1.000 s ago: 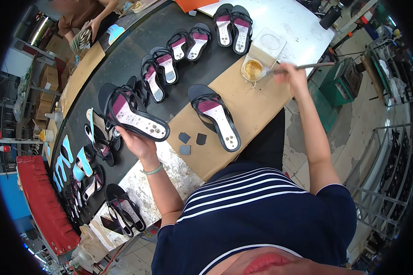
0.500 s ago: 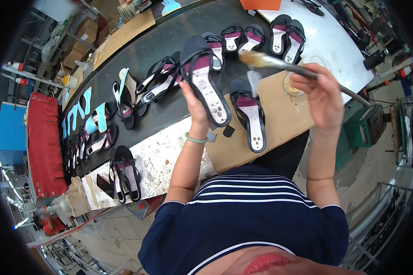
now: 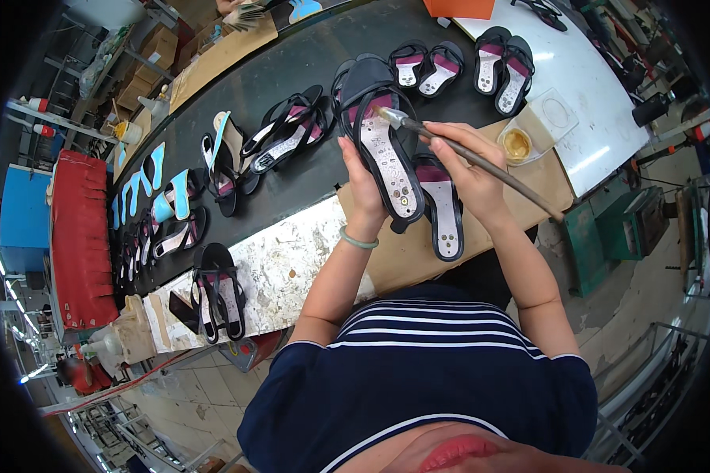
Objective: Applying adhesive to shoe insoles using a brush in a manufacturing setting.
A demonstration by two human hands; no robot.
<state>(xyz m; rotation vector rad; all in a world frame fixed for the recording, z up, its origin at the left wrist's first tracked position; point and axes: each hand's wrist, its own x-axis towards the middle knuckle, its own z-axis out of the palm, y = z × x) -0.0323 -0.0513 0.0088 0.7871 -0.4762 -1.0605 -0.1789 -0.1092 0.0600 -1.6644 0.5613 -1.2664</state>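
Note:
My left hand (image 3: 363,189) is closed on the edge of a black strappy sandal (image 3: 388,162) and holds it up off the bench. Its whitish inner sole faces me, with a purple patch toward the toe. In my right hand (image 3: 469,169) is a long-handled brush (image 3: 497,167). The bristle end touches the sandal's purple part, under the straps. Just behind and to the right of the held sandal, a second sandal (image 3: 447,217) lies on brown cardboard (image 3: 556,175). A small tub of yellowish glue-like stuff (image 3: 517,145) sits open at the right.
Pairs of similar sandals (image 3: 503,69) stand along the dark bench top (image 3: 292,59). One pair (image 3: 218,292) is on the paint-spotted white board (image 3: 292,272). Pale blue sole pieces (image 3: 156,167) lie at the left. An orange box (image 3: 459,8) is at the back, a green machine (image 3: 627,225) at right.
My right hand has come left and down, bringing the brush from the air onto the sandal. The held sandal has shifted slightly right. The glue tub is now uncovered by my hand.

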